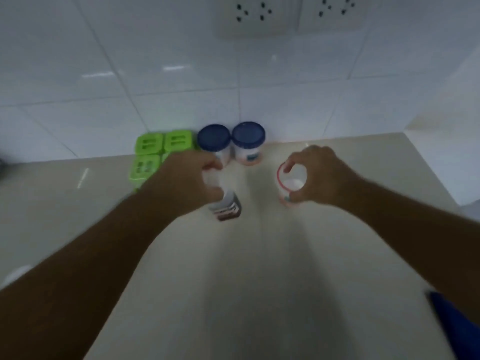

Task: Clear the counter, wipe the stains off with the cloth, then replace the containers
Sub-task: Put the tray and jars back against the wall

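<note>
My left hand (191, 178) grips the top of a small jar with a white lid and dark base (227, 207), held over the beige counter (259, 268). My right hand (322, 175) holds a small red-rimmed clear container (289, 184) with white contents, fingers around its rim. Against the wall stand two blue-lidded jars (213, 141) (248, 140) and, left of them, several green-lidded square containers (149, 144), partly hidden behind my left hand. The frame is blurred by motion. No cloth is in view.
A white tiled wall (155, 74) backs the counter, with two sockets (257, 16) high up. The wall turns a corner at the right (441, 141). Something blue (454, 320) shows at the lower right edge and a white object (15, 276) at the left edge.
</note>
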{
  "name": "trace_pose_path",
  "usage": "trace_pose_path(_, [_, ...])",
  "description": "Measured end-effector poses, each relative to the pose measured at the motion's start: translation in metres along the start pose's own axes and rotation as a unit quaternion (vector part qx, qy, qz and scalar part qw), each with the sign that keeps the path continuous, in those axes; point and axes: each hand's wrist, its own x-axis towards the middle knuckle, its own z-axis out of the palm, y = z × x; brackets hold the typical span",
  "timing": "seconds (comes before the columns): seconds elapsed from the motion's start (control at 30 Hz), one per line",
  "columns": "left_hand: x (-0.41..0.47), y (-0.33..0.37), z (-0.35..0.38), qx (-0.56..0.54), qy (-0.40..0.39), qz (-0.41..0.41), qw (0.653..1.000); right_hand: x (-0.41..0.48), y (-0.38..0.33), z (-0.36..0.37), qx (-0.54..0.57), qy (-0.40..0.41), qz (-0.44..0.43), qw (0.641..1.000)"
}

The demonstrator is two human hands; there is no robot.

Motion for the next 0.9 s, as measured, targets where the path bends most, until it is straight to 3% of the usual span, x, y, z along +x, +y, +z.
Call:
trace_pose_path(0.2, [0.102,0.076,0.044,0.044,-0.010,0.074,0.996,0.057,0.067,-0.026,-0.029,0.016,-0.004,0.999])
trace_pose_path(0.43, [0.169,0.104,0.081,0.095,0.014,0.084,0.992,0.100,0.082,-0.027,0.024,0.015,-0.014,0.999])
trace_pose_path(0.57, [0.176,0.093,0.088,0.130,-0.006,0.070,0.989,0.107,0.086,-0.016,0.060,0.026,-0.002,0.998])
trace_pose_path(0.73, [0.173,0.086,0.088,0.110,-0.016,0.057,0.992,0.095,0.087,-0.016,0.022,0.007,-0.007,1.000])
trace_pose_path(0.9, [0.124,0.066,0.058,0.009,0.037,0.021,0.999,0.059,0.041,-0.014,0.054,0.102,-0.019,0.993])
